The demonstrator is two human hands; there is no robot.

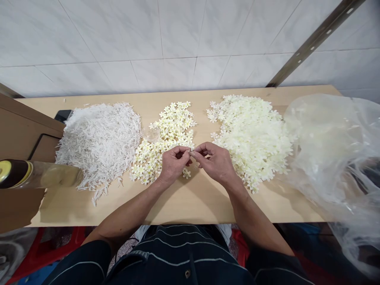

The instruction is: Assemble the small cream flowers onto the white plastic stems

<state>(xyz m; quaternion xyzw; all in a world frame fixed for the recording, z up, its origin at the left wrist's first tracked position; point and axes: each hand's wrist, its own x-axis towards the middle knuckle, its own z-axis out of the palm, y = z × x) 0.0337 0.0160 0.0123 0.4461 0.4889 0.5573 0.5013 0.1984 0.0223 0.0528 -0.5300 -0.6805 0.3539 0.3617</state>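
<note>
My left hand [175, 163] and my right hand [214, 159] meet fingertip to fingertip over the middle of the table. Both are closed in a pinch, and whatever sits between the fingertips is too small and covered to make out. Just below them lies a single artificial flower [186, 173]. Behind and left of my left hand spreads a heap of cream flowers with yellow centres [175, 122]. Beyond my right hand is a larger pile of pale flower pieces [252, 134]. Farther left rises a mound of thin white stick-like pieces [99, 138].
A clear jar with a dark and yellow lid [44, 174] and a cardboard box [26, 130] stand at the left. A translucent plastic bag [332, 138] covers the table's right end. The wooden table [190, 209] backs onto a tiled wall [178, 35].
</note>
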